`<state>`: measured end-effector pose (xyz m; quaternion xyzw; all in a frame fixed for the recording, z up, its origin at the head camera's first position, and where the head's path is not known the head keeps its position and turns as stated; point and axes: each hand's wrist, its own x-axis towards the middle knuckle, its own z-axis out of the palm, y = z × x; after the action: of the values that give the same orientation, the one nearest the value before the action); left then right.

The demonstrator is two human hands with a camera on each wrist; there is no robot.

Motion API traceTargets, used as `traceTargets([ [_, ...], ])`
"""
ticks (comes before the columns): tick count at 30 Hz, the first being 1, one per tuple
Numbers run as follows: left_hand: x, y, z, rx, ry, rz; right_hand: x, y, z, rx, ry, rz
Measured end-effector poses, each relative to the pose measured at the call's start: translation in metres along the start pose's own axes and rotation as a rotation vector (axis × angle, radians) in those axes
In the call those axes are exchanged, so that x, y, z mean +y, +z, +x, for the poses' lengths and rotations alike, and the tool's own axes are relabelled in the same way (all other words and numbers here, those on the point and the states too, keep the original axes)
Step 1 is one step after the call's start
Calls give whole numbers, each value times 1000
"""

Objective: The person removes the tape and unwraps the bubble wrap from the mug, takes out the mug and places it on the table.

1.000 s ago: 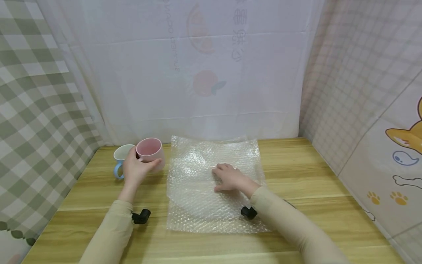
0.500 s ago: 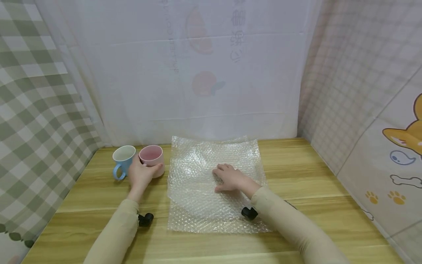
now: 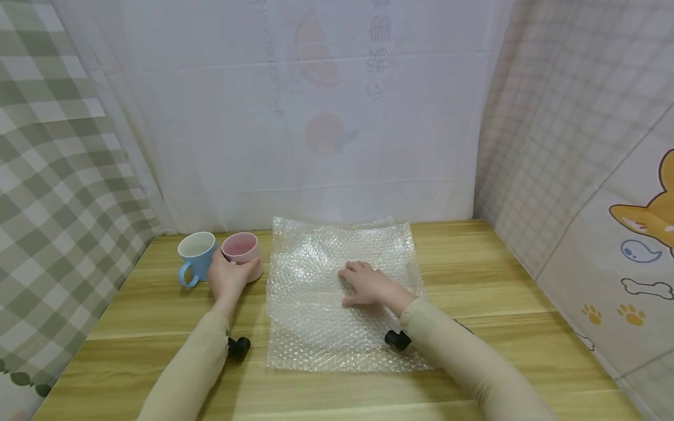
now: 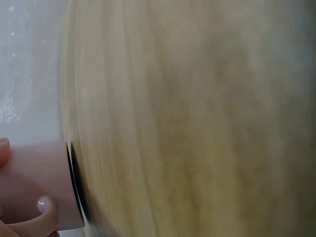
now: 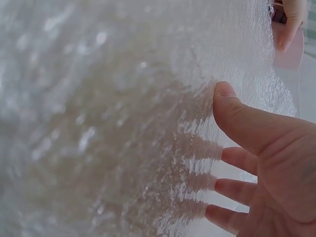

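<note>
Nearest the person, two small black camera mounts stick out under the beige sleeves, one (image 3: pixel 239 347) on the left forearm and one (image 3: pixel 396 339) on the right, both low over the wooden table (image 3: pixel 505 304).

A little further in, a square sheet of bubble wrap (image 3: pixel 316 316) lies flat in the middle of the table, its near edge close to the forearms and its far edge almost at the back curtain. The right hand (image 3: pixel 368 285) rests palm down on the sheet, right of its centre, with the fingers straight and slightly spread; it presses the wrap and grasps nothing. The right wrist view shows the thumb and fingers (image 5: pixel 237 190) lying flat on the bubbles.

To the left, just off the sheet's left edge, the left hand (image 3: pixel 229 278) wraps its fingers and thumb around the near side of a pink mug (image 3: pixel 240 251). The mug stands upright on the table, base down; the left wrist view shows its base against the wood, with fingertips (image 4: pixel 43 203) on its side.

Just left of the pink mug, close beside it, stands a blue mug (image 3: pixel 196 254) with a white inside, its handle turned to the near left.

At the far end hangs a white curtain (image 3: pixel 326 117) printed with faint fruit shapes.
</note>
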<state>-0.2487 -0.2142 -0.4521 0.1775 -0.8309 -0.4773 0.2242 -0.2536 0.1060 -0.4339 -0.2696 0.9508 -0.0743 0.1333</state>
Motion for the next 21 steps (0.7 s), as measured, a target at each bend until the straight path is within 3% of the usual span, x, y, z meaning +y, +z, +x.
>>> traceTargets([
  [10,3,3,6,-25,20,65,-2,-3,-2,-2,2,11],
  [21,6,3,14,-54,0,110,1,0,-1,3,-1,-5],
])
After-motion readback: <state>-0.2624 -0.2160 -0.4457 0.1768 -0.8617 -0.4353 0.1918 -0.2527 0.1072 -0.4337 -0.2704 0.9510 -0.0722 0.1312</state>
